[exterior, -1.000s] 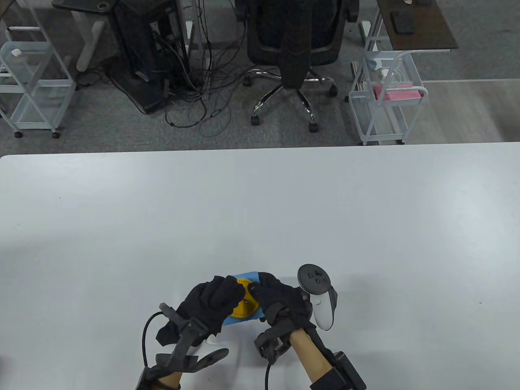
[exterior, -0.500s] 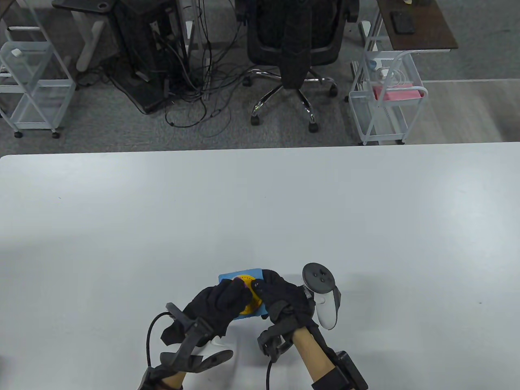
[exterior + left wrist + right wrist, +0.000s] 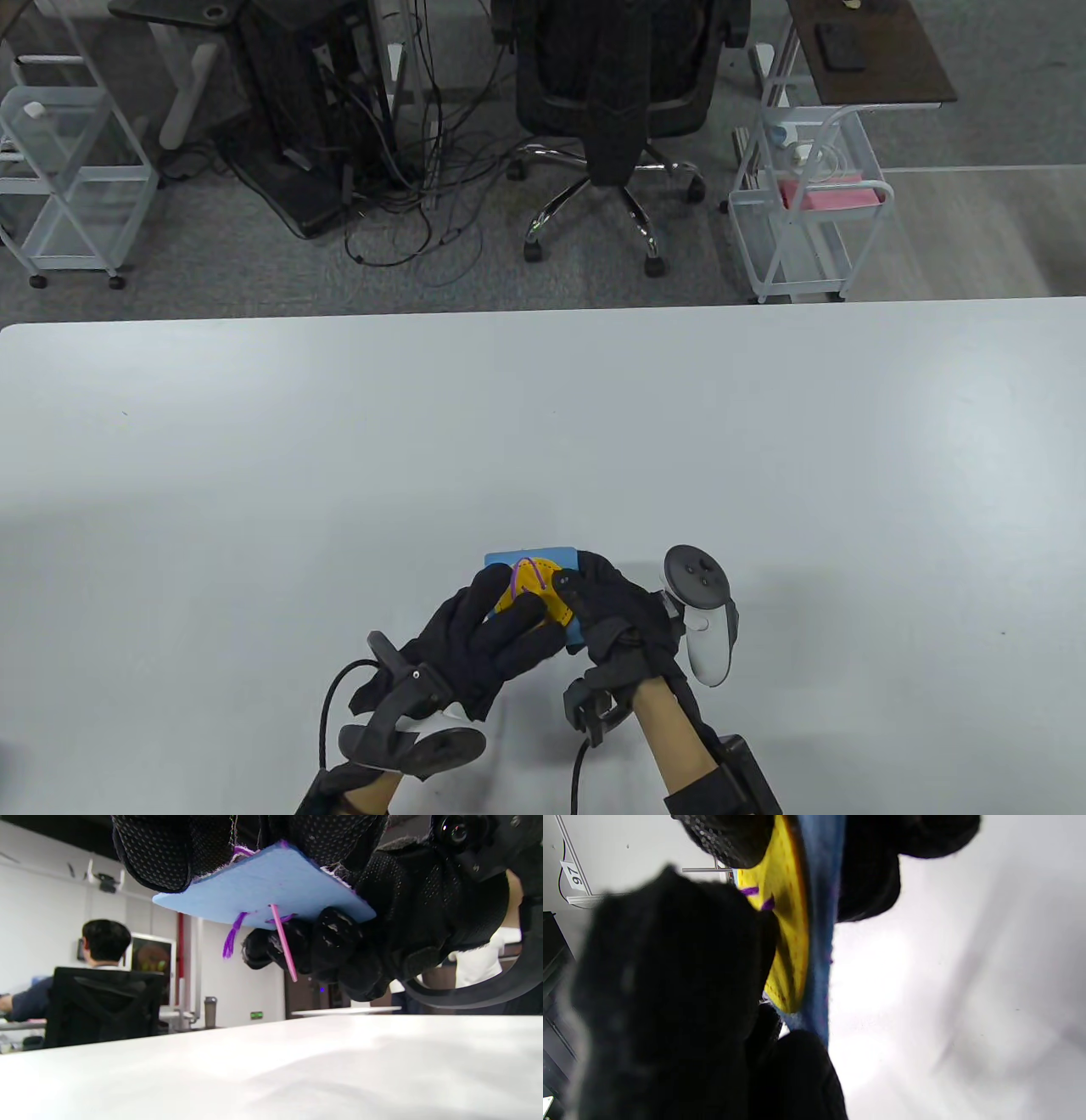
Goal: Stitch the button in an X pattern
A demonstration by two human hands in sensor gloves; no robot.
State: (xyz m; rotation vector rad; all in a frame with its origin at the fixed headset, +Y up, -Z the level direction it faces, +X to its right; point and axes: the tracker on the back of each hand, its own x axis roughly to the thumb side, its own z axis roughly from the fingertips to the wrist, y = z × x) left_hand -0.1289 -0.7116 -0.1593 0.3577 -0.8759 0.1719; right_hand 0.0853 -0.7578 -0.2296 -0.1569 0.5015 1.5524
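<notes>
Button — a large yellow disc — lay against a blue foam pad, and both were held clear of the white table between two gloved hands near its front edge. Left hand gripped the pad from the left, fingers curled over the yellow face and under the blue edge. Right hand gripped the opposite side, thumb on the disc and fingers wrapped beneath; whether those fingers also touched the needle could not be told.

Purple thread formed one loop across the disc's face in the table view. No crossing second stroke was visible, so the X was judged incomplete — one stroke laid at most. In the left wrist view a pink needle projected downward through the pad's underside, beside a frayed purple thread tail. The current pass was judged to be mid-stitch: needle through but not drawn clear. Remaining work, by judgement: pull the needle out below, lay the crossing stroke, secure the thread.
</notes>
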